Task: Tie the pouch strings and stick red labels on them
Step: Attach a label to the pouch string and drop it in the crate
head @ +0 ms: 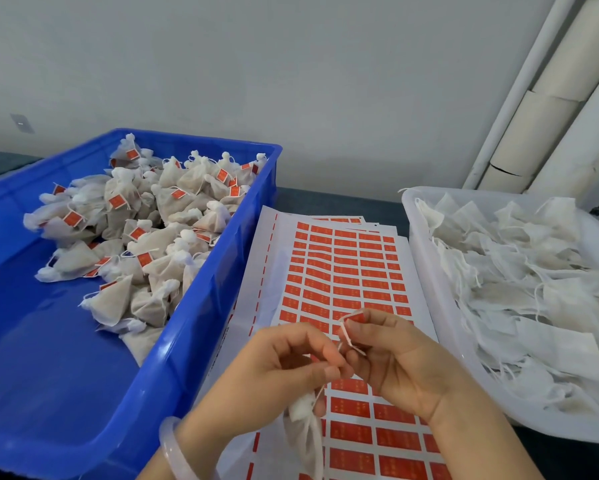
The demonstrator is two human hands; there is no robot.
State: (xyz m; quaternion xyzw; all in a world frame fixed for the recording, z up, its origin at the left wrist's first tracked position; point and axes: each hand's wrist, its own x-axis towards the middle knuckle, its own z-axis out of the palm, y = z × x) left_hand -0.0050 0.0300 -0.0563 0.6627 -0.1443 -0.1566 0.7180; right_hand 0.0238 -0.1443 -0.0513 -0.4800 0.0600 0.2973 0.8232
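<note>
Left hand point(286, 365) pinches the pouch string point(345, 336); right hand point(395, 355) pinches a red label point(357, 318), print unreadable.

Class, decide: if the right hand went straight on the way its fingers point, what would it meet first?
Probably the left hand, whose fingertips nearly touch it at the string; depth is unclear.

Glossy blue plastic crate point(187, 341); matt gauzy cloth pouch point(305, 434); paper label sheet point(343, 271).
</note>
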